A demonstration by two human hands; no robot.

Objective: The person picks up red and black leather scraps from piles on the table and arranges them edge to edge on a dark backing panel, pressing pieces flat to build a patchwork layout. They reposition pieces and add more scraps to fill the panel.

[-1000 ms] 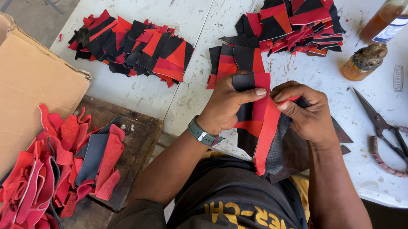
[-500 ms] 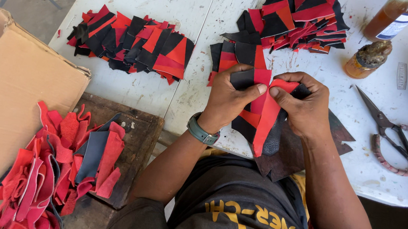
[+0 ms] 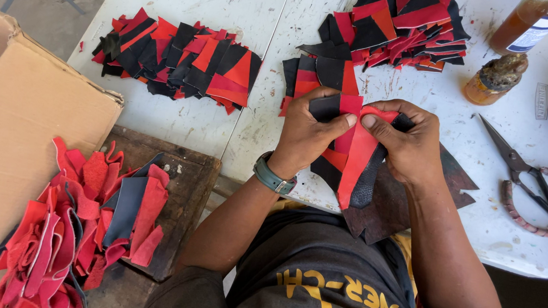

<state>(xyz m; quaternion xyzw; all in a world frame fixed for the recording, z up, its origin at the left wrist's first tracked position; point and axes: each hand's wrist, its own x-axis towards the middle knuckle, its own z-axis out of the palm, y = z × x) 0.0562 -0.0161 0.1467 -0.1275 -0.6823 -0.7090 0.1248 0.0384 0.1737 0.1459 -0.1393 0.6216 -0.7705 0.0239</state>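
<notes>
My left hand (image 3: 309, 132) and my right hand (image 3: 404, 144) both pinch a joined red and black leather piece (image 3: 353, 161) at its top edge, thumbs nearly touching. The piece hangs down over the near edge of the white table (image 3: 224, 125). A grey watch sits on my left wrist. Under my right hand lies a dark brown leather sheet (image 3: 405, 205). More red and black pieces (image 3: 318, 73) lie just beyond my hands.
A pile of red and black cut pieces (image 3: 178, 57) lies at the left of the table, another pile (image 3: 405, 25) at the back. Scissors (image 3: 529, 178), a glue jar (image 3: 491, 79) and a bottle (image 3: 527, 24) are at the right. A cardboard box (image 3: 24, 143) and red scraps (image 3: 83, 218) are at my left.
My hands have shifted slightly up and together along the top of the red and black piece, folding the red strip over; the piece hangs a little lower over the table edge.
</notes>
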